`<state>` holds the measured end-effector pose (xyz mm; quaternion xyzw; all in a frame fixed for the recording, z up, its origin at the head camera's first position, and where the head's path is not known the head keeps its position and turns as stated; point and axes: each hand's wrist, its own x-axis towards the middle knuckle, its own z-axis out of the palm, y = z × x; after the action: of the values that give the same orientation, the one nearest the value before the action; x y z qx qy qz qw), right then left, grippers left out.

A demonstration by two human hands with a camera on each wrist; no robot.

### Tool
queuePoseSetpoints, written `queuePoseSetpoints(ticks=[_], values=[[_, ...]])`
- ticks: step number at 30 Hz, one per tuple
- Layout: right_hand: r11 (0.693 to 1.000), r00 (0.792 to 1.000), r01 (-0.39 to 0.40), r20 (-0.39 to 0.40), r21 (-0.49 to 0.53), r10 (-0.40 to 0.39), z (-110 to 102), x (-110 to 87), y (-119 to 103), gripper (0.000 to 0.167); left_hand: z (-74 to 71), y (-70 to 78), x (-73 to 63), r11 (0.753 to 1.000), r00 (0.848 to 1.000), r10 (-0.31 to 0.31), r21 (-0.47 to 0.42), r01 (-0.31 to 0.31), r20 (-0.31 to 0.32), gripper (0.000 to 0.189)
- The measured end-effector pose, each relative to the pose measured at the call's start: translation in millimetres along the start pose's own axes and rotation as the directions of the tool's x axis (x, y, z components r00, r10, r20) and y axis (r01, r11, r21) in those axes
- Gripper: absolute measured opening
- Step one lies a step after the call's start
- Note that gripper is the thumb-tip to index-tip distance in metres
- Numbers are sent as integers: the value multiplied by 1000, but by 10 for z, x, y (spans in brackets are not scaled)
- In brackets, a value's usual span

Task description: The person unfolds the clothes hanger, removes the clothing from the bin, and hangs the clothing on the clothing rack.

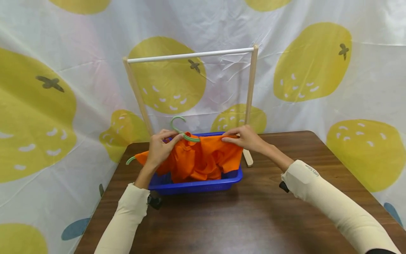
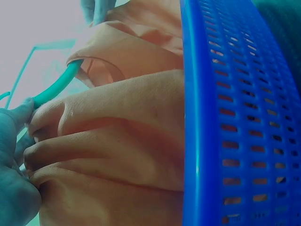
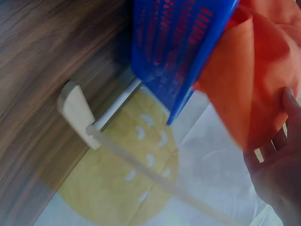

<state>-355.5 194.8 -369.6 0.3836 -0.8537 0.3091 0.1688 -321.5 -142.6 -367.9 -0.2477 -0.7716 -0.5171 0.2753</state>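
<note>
An orange shirt (image 1: 203, 158) hangs in folds over a blue plastic basket (image 1: 196, 187), its lower part down inside the rim. A light green hanger (image 1: 191, 139) runs through the shirt; its hook points up and one arm end pokes out past the fabric at the left. My left hand (image 1: 160, 146) pinches the hanger and cloth just below the hook, thumb on top. With thumb and fingers my right hand (image 1: 242, 138) pinches the shirt's upper right edge. In the left wrist view, the hanger (image 2: 59, 84) enters an opening in the shirt.
Behind the basket stands a small garment rack with wooden posts (image 1: 251, 84) and a white rail (image 1: 190, 55). One wooden foot (image 1: 248, 158) reaches forward beside the basket's right end. The brown table (image 1: 269, 211) backs onto a lemon-print curtain (image 1: 304, 116).
</note>
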Motion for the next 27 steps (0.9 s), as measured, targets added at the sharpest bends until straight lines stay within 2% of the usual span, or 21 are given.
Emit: queuePoseSetpoints(ticks=[10,19,24,27], values=[[1000,1000,-22,-11,-12,22,98,170,-147,16,13,-110,27,1000,999,-5,-24,5,-41,14],[999,997,-47,55,-11,47,310,302,-341,26,181,-30,37,1000,1000,-26,0,26,8,18],[1000,1000,-20,13,-14,20,426,388,-426,24,285,0,61,999,998,-12,32,10,55,20],[999,999,-38,-5,-5,38,455,402,-437,23,289,21,86,995,996,-14,96,6,91,22]])
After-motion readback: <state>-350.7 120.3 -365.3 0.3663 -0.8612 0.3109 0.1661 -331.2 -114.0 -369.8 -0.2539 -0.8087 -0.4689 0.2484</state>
